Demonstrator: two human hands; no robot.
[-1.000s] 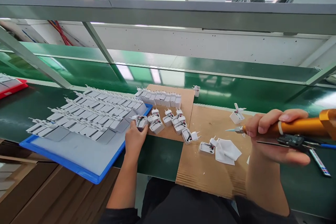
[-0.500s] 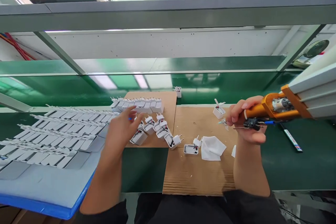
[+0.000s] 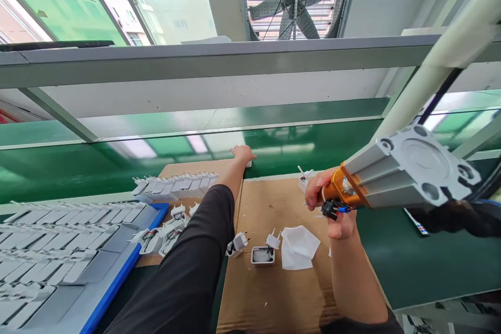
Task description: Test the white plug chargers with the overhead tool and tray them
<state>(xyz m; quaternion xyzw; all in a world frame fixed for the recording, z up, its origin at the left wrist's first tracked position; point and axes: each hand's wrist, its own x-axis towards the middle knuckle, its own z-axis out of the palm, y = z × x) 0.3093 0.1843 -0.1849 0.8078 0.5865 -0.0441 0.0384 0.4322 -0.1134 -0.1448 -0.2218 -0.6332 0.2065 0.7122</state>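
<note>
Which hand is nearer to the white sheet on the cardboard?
Right. The right hand, gripping the orange-and-silver tool, is beyond the white sheet and to its right; the left hand is much farther beyond and to its left.

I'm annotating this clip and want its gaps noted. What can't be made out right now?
Head view:
White piece: mostly covered by the left hand; grip unclear.
Orange-and-grey tool: front end mostly hidden by the right hand.
Blue-rimmed tray: cut off by the left and bottom edges.
Marker pen: print too small to read.
</note>
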